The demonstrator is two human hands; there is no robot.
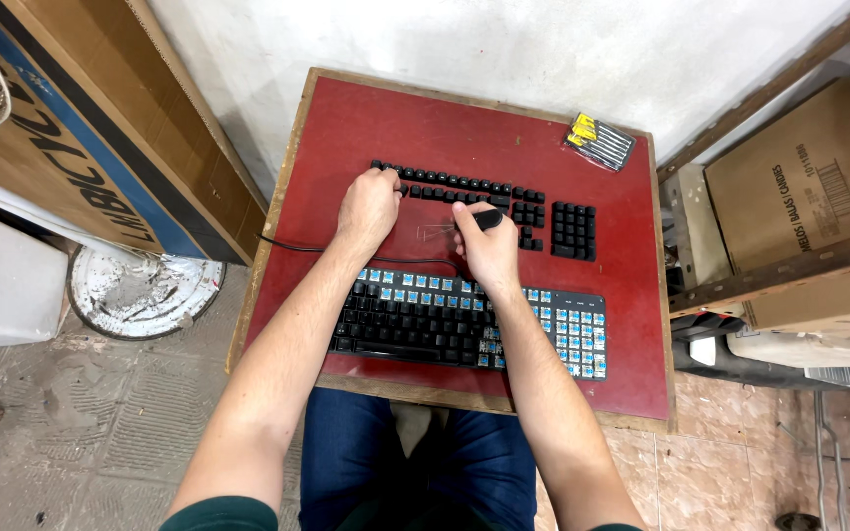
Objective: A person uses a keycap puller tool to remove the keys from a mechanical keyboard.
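Two hands are up over the small red table [366, 128]; the left hand [368, 205] rests its fingertips on the left end of the rows of loose black keycaps [464, 185], fingers curled down onto them but I can't tell whether it's actually pinching one; the right hand [487, 248] is closed around a dark long keycap [490, 218], probably the wide bar, held just under those rows. The caps are laid out in the same order as a keyboard layout, numpad block [574, 231] off to the right, likely so nothing gets mixed up; the mechanical keyboard [469, 322] sits nearer the person, just below the hands, with its top row and right side stripped to bare blue switches while the lower left caps are still on; its cable [287, 246] runs off the left edge. A little set of yellow-handled screwdrivers [600, 141] lies at the far right corner, well apart; cardboard boxes [819, 197] are stacked to the right.
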